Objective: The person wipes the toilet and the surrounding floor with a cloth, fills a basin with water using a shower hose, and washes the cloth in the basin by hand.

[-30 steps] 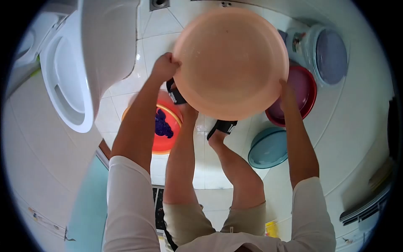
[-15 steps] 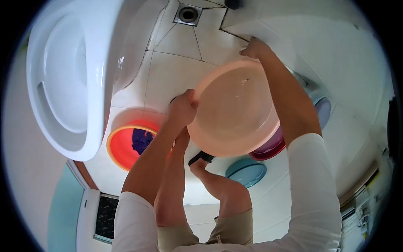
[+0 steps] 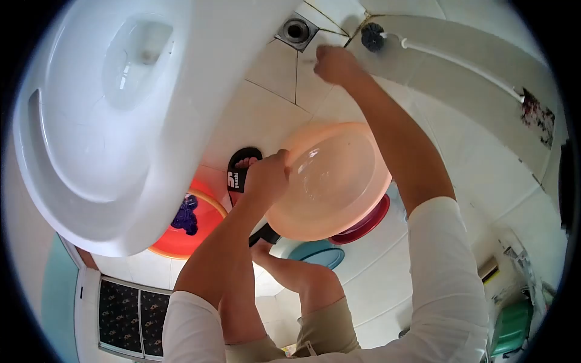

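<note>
My left hand [image 3: 269,176] grips the near-left rim of a large peach plastic basin [image 3: 339,175], fingers wrapped round its edge. The basin is tilted, and its smooth inside shows with bright reflections. Stretched out past the basin's far edge, my right hand [image 3: 338,65] is closed above the tiled floor, close to the square floor drain [image 3: 296,30]. It is apart from the basin, slightly smeared, and whatever it may hold is hidden. Below my left arm is an orange-red basin [image 3: 203,233] with dark purple cloth [image 3: 186,215] in it.
A white toilet [image 3: 151,139] fills the left side. Under the peach basin lie a dark red basin [image 3: 366,224] and a teal basin [image 3: 318,254]. A dark round brush head [image 3: 373,37] on a white handle rests at the upper right. A green container [image 3: 513,327] stands lower right.
My view has shifted, bringing more of the toilet and the brush into sight. My right hand has moved away from the basin's far rim toward the drain. The left hand keeps its grip.
</note>
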Tool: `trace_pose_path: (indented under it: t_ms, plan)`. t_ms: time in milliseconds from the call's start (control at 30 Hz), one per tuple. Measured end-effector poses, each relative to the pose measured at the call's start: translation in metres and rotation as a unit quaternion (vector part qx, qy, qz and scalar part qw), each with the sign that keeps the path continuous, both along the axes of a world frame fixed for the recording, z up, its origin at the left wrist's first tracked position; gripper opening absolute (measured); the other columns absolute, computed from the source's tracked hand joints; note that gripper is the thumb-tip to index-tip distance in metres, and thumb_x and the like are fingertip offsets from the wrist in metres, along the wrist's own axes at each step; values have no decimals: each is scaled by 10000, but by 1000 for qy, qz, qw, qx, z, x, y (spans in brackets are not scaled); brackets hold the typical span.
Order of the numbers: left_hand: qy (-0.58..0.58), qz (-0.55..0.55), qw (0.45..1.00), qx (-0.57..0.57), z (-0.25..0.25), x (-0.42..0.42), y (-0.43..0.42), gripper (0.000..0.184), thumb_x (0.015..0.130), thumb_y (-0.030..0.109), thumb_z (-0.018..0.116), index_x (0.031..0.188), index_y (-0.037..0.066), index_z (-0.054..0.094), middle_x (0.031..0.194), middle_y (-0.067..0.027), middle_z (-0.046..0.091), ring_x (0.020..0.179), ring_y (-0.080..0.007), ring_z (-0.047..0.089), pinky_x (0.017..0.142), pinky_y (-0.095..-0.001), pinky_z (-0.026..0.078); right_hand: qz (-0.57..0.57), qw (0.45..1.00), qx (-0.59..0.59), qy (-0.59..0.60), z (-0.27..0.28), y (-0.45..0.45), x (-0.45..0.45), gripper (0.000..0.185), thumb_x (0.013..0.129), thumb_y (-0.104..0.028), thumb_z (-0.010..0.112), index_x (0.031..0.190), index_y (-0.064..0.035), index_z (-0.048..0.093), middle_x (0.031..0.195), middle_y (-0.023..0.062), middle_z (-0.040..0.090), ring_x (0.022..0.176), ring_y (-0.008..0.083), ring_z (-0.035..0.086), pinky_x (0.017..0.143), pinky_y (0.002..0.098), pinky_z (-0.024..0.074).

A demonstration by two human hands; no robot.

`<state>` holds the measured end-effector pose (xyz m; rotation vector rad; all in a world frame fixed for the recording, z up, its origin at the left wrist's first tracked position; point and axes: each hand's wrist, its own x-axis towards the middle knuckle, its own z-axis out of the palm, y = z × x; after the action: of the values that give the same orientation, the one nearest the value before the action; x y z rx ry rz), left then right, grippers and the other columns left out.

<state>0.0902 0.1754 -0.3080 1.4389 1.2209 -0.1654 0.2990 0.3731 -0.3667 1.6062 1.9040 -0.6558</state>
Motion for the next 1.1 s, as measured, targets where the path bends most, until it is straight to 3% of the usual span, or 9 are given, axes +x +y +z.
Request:
trace_pose_path:
  t_ms: [167, 233, 433, 733, 833, 900, 967, 1000, 1100]
  plan:
    - [-30, 2, 999, 36, -7, -3, -4, 223, 863, 169, 585, 1021, 20, 535, 842, -191, 665, 822, -358, 666, 719, -457, 512, -49, 991, 21, -119, -28, 121, 9, 330, 847, -226, 612, 1146, -100, 666, 1184, 114, 658, 1094, 271, 634, 887, 409, 510]
    - [-33, 11, 998, 56, -9, -3, -6, 152, 862, 154, 575, 952, 33, 559, 840, -182, 666, 800, -340, 662, 705, -438, 508, 151, 969, 40, -192, -46, 145, 47, 246, 875, -238, 581, 961, -33, 687, 978, 134, 702, 909, 250, 671, 801, 347, 535]
    - [-39, 5, 999, 28, -9, -5, -6, 266, 822, 145, 627, 1052, 46, 535, 868, -157, 649, 836, -351, 643, 722, -460, 509, -119, 954, 84, -264, -30, 173, 69, 332, 895, -283, 577, 1187, -143, 653, 1229, 87, 641, 1127, 244, 619, 903, 389, 498]
    - [-8, -28, 994, 109, 0, -7, -1, 383, 817, 187, 648, 1150, 55, 514, 914, -120, 616, 843, -310, 634, 748, -427, 512, -126, 939, 102, -302, -39, 160, 74, 362, 943, -357, 524, 1249, -187, 619, 1290, 79, 607, 1183, 248, 585, 947, 413, 458]
    - [17, -32, 992, 122, -5, -3, -11, 402, 821, 214, 647, 1168, 63, 511, 920, -116, 613, 843, -305, 634, 742, -417, 515, -128, 946, 120, -274, 0, 145, 43, 386, 905, -337, 570, 1236, -145, 620, 1236, 110, 629, 1135, 269, 608, 914, 434, 477]
    - [37, -27, 991, 129, -3, -2, -16, 444, 832, 248, 644, 1216, 74, 505, 952, -124, 621, 867, -304, 637, 743, -401, 520, -28, 986, 49, -157, 41, 132, 10, 231, 860, -214, 581, 981, -69, 715, 1060, 134, 695, 999, 274, 662, 833, 356, 528]
    - [76, -56, 987, 133, 7, -2, -13, 441, 879, 247, 607, 1266, 60, 513, 974, -107, 605, 897, -277, 637, 783, -386, 515, -3, 966, 160, -203, 22, 120, 6, 231, 840, -221, 606, 996, -93, 717, 1068, 169, 688, 1015, 268, 662, 878, 372, 519]
    - [81, -58, 986, 136, 11, -2, -16, 441, 879, 247, 607, 1266, 60, 513, 974, -107, 605, 897, -277, 637, 783, -386, 515, 149, 956, 91, -234, 32, 101, 0, 239, 835, -248, 614, 1003, -114, 720, 1179, 183, 644, 1119, 345, 608, 919, 383, 507]
    - [89, 4, 985, 147, 11, -13, -40, 463, 873, 230, 604, 1293, 67, 498, 1060, -174, 632, 951, -338, 633, 818, -419, 520, 11, 985, 173, 12, 69, 13, -37, 455, 845, -284, 603, 1232, -48, 559, 1094, 167, 649, 1012, 347, 619, 883, 443, 491]
